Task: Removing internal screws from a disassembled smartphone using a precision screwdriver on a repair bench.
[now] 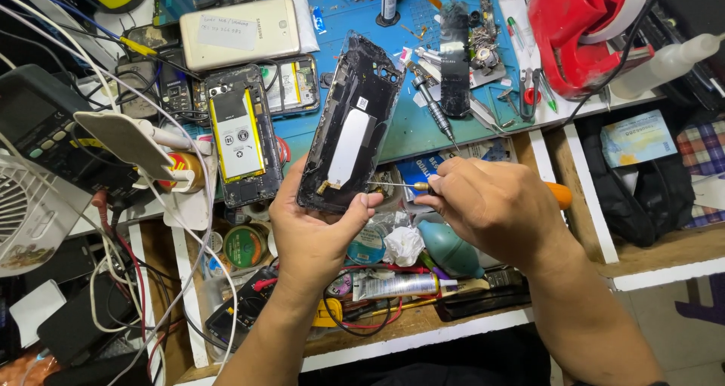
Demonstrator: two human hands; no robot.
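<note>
Left hand (313, 231) fingers wrapped around the lower end of an opened phone frame (351, 121), thumb tip pressed on its bottom right edge, palm under it. The frame is black, back side up, a pale rectangular patch down its middle, tilted with its top leaning away over the blue work mat (411, 125). Right hand (495, 205) just right of the frame, fingers pinched tight on a small screwdriver (423, 185) with an orange handle; the thin metal tip points left at the frame's lower right edge, whether it touches cannot be told.

Left of the frame: a second opened phone (242, 140) lying flat, yellow-edged battery showing. Above that, a gold phone (238, 31) face down with a paper label. Right of the frame on the mat: another screwdriver (432, 106), a dark glass strip (455, 57), tweezers and small parts. Far right of the frame, a red tape dispenser (585, 31). Below the frame, an open drawer with a glue tube (400, 285), a teal rubber blower (449, 248), a round tin (243, 246), loose wires.
</note>
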